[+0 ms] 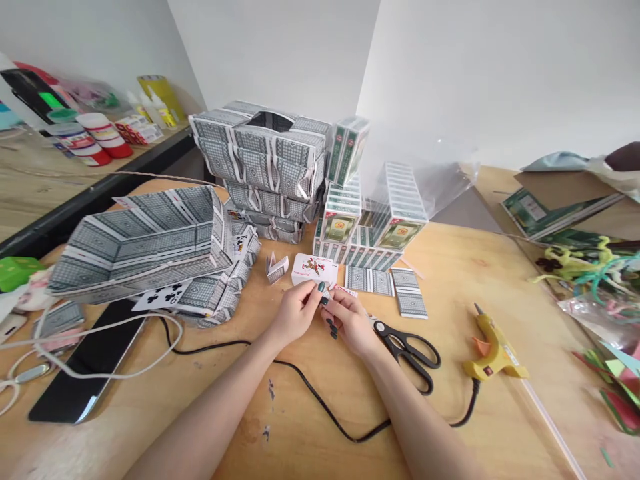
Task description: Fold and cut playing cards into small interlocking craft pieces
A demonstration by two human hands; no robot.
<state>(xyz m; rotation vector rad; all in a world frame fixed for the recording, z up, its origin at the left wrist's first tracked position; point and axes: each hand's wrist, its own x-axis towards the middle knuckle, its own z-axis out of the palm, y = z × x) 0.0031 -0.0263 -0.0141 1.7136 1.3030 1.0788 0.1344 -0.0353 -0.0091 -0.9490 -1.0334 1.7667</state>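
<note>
My left hand [296, 311] and my right hand [351, 321] meet over the middle of the table. Between their fingertips they pinch a small patterned playing card [326, 292], mostly hidden by the fingers. Just beyond lies a stack of playing cards with a joker [314, 268] on top. A folded card piece [277, 267] stands to its left. Grey-backed cards [370, 280] lie flat to the right, with a further card pile [410, 293] beside them. Black-handled scissors [407, 350] rest next to my right wrist, their blades partly hidden.
Boxes woven from cards [270, 150] are stacked at the back; an open card tray [145, 240] stands left. Card packs [400, 207] pile up behind the hands. A yellow glue gun [495, 347] lies right, its black cord crossing under my arms. A phone [90, 360] lies left.
</note>
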